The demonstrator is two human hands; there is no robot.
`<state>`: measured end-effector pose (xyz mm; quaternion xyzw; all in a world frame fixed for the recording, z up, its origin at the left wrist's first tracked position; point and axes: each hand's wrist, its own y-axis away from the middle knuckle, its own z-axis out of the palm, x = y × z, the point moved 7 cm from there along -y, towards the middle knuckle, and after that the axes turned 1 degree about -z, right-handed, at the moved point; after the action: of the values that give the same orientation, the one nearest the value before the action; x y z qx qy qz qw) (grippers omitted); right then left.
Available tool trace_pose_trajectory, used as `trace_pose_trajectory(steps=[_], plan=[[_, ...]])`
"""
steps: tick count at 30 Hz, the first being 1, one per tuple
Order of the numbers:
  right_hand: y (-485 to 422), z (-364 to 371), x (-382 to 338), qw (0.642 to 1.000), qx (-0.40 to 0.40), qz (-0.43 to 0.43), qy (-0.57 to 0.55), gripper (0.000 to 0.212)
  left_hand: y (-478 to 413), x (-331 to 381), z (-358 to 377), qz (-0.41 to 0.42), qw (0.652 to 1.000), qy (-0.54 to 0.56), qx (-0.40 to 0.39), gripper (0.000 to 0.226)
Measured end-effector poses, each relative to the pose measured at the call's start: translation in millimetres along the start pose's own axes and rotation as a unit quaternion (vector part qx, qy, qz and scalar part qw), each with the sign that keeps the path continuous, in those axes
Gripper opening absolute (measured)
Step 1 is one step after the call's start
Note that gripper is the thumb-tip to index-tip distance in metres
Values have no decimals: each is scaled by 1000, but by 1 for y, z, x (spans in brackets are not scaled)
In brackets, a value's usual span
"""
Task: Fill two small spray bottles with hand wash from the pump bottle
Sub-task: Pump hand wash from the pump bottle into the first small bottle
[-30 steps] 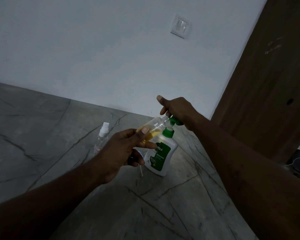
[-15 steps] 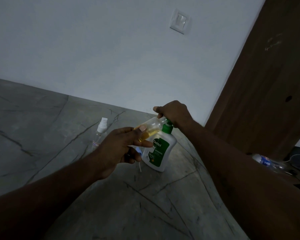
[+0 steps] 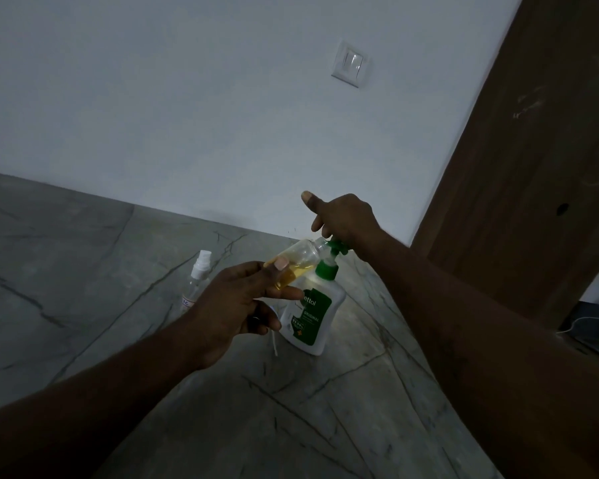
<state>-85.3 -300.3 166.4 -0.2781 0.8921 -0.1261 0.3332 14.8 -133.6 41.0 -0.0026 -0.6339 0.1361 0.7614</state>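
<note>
A white pump bottle (image 3: pixel 313 314) with a green label and green pump head stands on the grey marble floor. My right hand (image 3: pixel 343 219) rests on the pump head, thumb sticking out to the left. My left hand (image 3: pixel 237 305) holds a small clear spray bottle (image 3: pixel 296 262) tilted, its open neck at the pump spout, with yellow liquid pooled in its lower part. The same hand also holds that bottle's spray cap, whose white tube (image 3: pixel 274 342) hangs below the fingers. A second small spray bottle (image 3: pixel 196 281) with its white sprayer on stands upright to the left.
A white wall with a light switch (image 3: pixel 350 66) rises behind the bottles. A brown wooden door (image 3: pixel 533 188) stands to the right. Dark objects and a white cable (image 3: pixel 581 326) lie on the floor at the far right.
My right hand pushed the pump head down half a second ago and has risen again with it. The left hand kept the small bottle at the spout.
</note>
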Motion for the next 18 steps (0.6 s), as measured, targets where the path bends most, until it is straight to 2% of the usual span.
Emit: trace_pose_trajectory(steps=[5, 9, 18], plan=[[3, 13, 4, 1000, -18, 4, -3, 60, 0, 0, 0, 2, 1000, -2, 2, 45], [-1, 16, 4, 999, -19, -9, 41, 52, -1, -2, -1, 0, 1000, -6, 1, 44], [-4, 33, 19, 995, -36, 25, 87, 44, -2, -5, -5, -7, 1000, -9, 9, 44]])
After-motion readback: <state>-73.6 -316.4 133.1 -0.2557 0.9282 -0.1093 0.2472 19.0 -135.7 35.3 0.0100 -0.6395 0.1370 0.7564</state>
